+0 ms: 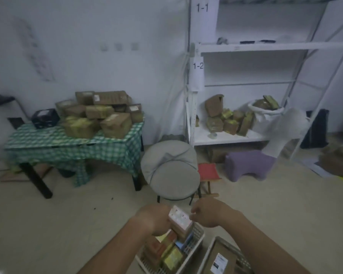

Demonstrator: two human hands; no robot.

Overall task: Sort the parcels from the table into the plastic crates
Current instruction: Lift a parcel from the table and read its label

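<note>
Both hands (178,215) around a parcel (179,216)

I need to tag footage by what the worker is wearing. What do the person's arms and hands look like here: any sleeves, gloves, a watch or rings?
Both forearms are bare up to the frame edge: no sleeve shows. The left hand and right hand wear no gloves. No watch, wristband or ring is visible, though the picture is dim and blurred, so small jewellery could be missed.
</note>
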